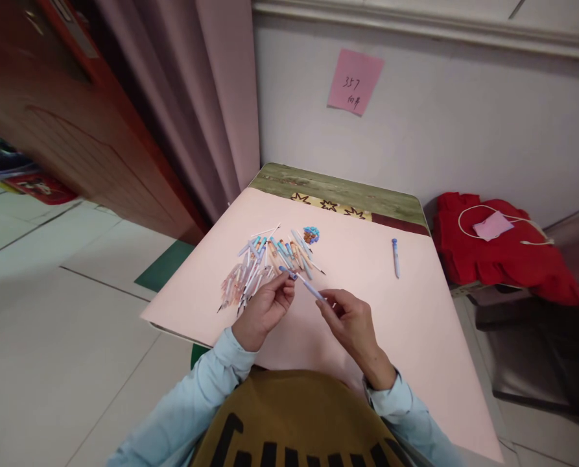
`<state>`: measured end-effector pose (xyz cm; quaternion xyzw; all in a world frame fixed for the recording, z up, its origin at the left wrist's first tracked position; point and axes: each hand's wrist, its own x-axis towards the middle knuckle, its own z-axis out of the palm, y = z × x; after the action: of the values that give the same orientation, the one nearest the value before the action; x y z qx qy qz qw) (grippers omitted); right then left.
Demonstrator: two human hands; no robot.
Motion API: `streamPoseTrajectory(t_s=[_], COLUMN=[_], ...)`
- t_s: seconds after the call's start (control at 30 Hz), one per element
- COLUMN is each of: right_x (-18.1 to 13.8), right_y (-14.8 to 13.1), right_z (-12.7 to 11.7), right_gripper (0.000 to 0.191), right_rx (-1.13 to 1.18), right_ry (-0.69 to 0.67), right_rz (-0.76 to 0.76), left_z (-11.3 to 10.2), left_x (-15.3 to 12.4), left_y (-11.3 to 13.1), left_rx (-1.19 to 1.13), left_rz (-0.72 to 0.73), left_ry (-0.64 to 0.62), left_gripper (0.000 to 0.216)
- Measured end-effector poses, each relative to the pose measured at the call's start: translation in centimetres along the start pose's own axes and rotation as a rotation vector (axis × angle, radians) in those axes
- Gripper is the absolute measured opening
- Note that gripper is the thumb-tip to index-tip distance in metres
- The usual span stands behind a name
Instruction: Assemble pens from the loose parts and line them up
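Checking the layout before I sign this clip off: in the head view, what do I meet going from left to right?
Wooden door → curtain → left hand → small blue and brown pieces → right hand → lone blue pen → red cloth.

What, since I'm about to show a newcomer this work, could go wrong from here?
The pale blue tube is held by the fingertips of the right hand, so it might slip. The loose pen parts lie crisscrossed close to the left hand, so a careless move could knock some away. The small blue and brown bits lie loose beside that pile and might scatter if bumped.
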<state>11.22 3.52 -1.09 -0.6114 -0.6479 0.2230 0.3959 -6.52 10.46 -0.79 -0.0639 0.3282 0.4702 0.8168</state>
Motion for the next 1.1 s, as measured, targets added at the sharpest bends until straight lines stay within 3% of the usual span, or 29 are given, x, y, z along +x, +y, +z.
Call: streamPoseTrajectory(t_s=[0.33,0.5,0.67,0.9,1.1], right_x=[-0.1,0.0,0.3,0.6,0.6], right_y=[-0.5,-0.9,-1.2,-1.2,-1.4], right_z=[-0.2,-0.3,-0.2,0.6,0.8], right_gripper=[0.021,0.020,0.018,0.010,0.004], right_rx=[-0.075,-0.133,-0.169,-0.070,-0.078], right_ry=[0.012,0.032,0.116,0.271,0.317], right_rz=[-0.035,-0.058,-0.090,-0.213,-0.266], left_z=[-0.3,-0.1,0.1,0.1,0.1], left_x=[0.1,-0.3,-0.8,-1.1,-1.5], left_y=[0.6,0.0,-1.3,-1.7,-1.6], left_rx=[-0.003,0.137,0.296,0.261,0.273], left_rz=[0.030,0.074,0.210,0.194,0.183], left_ry=[-0.019,-0.032,-0.023,-0.024,-0.068], left_gripper=[0.015,0.012,0.007,0.006,0.011])
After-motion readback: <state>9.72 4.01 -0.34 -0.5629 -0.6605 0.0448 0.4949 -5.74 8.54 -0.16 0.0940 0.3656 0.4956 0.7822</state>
